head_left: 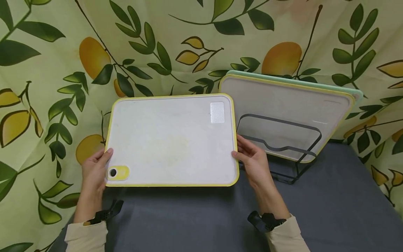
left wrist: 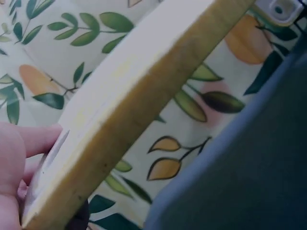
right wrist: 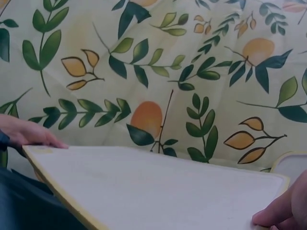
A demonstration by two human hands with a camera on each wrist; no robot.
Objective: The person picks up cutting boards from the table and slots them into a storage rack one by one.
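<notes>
A white cutting board (head_left: 170, 140) with a yellow rim is held up in front of me between both hands, its broad face turned toward the head camera. My left hand (head_left: 94, 168) grips the left edge near the lower corner, thumb on the face beside a yellow patch with a round hole. On the opposite edge, my right hand (head_left: 253, 159) pinches the board, thumb in front and fingers behind. A small textured grey rectangle (head_left: 217, 112) marks its upper right corner. In the left wrist view the board's thick yellow edge (left wrist: 129, 120) runs diagonally past the left hand.
To the right, a black wire rack (head_left: 297, 171) holds another yellow-rimmed white board (head_left: 283, 101) with a mint-green board (head_left: 296, 80) behind it. Both lean back near a leaf-and-fruit patterned cloth (head_left: 189, 38). A dark grey cloth (head_left: 182, 217) covers the table.
</notes>
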